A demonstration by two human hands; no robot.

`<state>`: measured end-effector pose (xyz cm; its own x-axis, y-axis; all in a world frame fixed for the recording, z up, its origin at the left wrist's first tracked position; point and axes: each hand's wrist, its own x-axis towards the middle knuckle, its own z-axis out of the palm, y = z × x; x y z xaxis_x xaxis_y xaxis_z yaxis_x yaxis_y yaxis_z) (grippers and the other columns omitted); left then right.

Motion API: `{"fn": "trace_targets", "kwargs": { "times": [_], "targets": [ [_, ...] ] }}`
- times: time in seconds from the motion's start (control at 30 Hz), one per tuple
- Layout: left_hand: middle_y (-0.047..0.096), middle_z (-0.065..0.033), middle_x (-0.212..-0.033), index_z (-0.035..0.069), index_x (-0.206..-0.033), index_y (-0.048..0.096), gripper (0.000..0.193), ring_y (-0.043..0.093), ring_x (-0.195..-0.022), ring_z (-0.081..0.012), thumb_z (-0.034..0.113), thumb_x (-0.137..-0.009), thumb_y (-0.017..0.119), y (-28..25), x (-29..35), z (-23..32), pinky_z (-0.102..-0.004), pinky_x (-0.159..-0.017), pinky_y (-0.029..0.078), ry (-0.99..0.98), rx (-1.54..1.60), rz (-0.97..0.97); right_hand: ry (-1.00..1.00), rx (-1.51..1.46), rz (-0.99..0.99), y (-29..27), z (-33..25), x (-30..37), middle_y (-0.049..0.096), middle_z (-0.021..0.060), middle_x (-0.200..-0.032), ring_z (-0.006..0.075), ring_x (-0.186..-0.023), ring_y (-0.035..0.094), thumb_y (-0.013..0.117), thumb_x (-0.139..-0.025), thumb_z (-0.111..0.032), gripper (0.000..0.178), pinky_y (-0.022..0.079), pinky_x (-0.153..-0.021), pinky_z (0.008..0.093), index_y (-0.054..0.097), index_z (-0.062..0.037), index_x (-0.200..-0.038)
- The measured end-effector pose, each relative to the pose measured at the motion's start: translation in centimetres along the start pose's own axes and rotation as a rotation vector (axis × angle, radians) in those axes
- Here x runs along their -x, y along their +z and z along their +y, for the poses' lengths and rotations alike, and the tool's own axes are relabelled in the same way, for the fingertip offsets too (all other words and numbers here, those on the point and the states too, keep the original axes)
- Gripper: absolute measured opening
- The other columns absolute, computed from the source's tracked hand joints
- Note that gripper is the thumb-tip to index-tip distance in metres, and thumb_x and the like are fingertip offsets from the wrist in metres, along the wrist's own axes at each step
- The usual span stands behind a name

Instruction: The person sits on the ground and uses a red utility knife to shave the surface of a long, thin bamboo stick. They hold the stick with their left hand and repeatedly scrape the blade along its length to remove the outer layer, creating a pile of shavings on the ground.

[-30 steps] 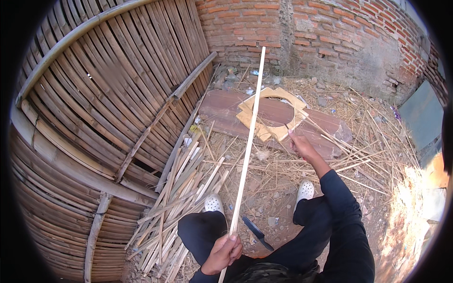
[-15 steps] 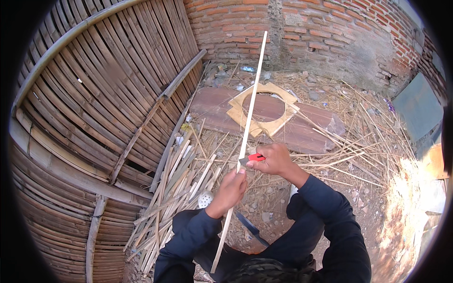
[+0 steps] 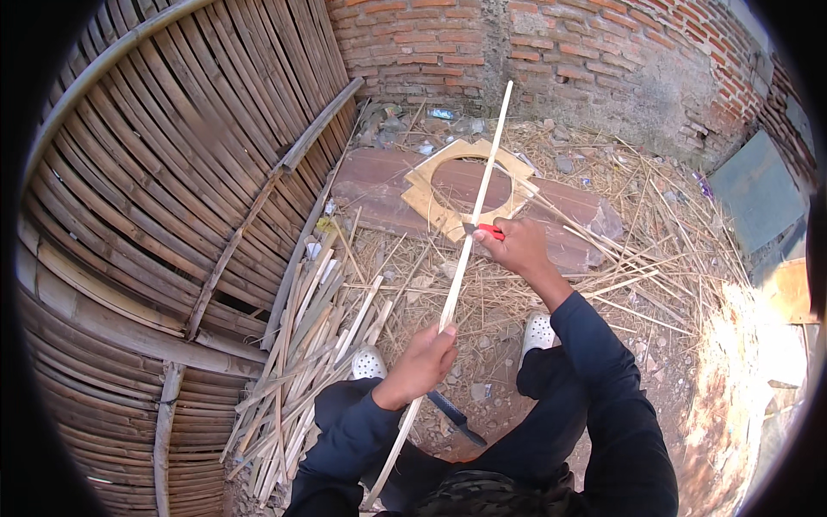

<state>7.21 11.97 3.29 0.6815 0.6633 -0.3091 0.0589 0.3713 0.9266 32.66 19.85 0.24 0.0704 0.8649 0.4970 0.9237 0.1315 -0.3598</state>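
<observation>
A long, pale bamboo strip (image 3: 468,250) slants across the middle, from near my lap up toward the brick wall. My left hand (image 3: 420,366) is closed around its lower part. Farther up, my right hand (image 3: 515,245) grips a red-handled utility knife (image 3: 491,231), its dark blade lying against the strip. Between the two hands a stretch of strip is bare. Below my left hand, a dark-handled blade tool (image 3: 457,418) lies on the ground between my legs, partly behind the strip.
Split bamboo strips (image 3: 306,362) lie heaped at the left beside a slatted bamboo wall (image 3: 172,172). Ahead, a wooden frame with a round opening (image 3: 419,200) rests on a brown board (image 3: 370,185). Shavings (image 3: 663,267) litter the ground toward the brick wall (image 3: 413,52). White perforated shoes (image 3: 369,362) are on my feet.
My right hand has slid the knife up the strip, away from my left hand. The left hand has dropped slightly toward me, and the strip leans more to the right.
</observation>
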Motion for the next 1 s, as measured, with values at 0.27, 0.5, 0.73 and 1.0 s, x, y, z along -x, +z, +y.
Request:
{"fn": "trace_targets", "kwargs": {
  "times": [0.27,0.5,0.73,1.0],
  "targets": [
    [0.032,0.0031,-0.053,0.012,-0.08,0.036,0.031,0.028,-0.039,-0.0071,0.031,-0.104,0.037,-0.8,1.1,0.0,-0.0223,-0.037,0.025,-0.058,0.043,-0.038,-0.067,-0.09,-0.019,-0.6,-2.9,2.2,0.058,0.0151,-0.053,0.0338,-0.05,0.06,0.053,-0.082,-0.067,0.063,0.045,-0.048,0.044,0.066,-0.0075,-0.066],
    [0.033,0.0043,-0.055,0.012,-0.083,0.039,0.028,0.029,-0.044,-0.0054,0.03,-0.104,0.037,0.1,1.9,-1.8,-0.0222,-0.041,0.025,-0.093,0.126,-0.11,-0.167,-0.001,0.124,1.2,2.9,0.8,0.055,0.0111,-0.049,0.0308,-0.046,0.058,0.058,-0.077,-0.068,0.061,0.044,-0.045,0.0409,0.062,-0.0091,-0.062],
    [0.033,0.0029,-0.055,0.011,-0.083,0.038,0.029,0.029,-0.045,-0.0065,0.032,-0.104,0.038,0.9,5.5,-5.6,-0.0233,-0.042,0.026,-0.081,0.041,-0.093,0.014,0.065,0.13,1.4,5.1,0.3,0.057,0.0148,-0.053,0.0332,-0.052,0.06,0.057,-0.078,-0.068,0.063,0.046,-0.05,0.0445,0.066,-0.0069,-0.064],
    [0.031,0.0049,-0.059,0.008,-0.088,0.043,0.025,0.03,-0.05,-0.006,0.027,-0.104,0.038,2.6,14.6,-10.5,-0.0227,-0.046,0.025,-0.223,0.082,-0.142,0.768,0.023,0.143,-1.3,16.4,0.8,0.064,0.0233,-0.069,0.0423,-0.07,0.064,0.038,-0.085,-0.074,0.083,0.047,-0.061,0.0498,0.067,0.0017,-0.071]
  ]
}}
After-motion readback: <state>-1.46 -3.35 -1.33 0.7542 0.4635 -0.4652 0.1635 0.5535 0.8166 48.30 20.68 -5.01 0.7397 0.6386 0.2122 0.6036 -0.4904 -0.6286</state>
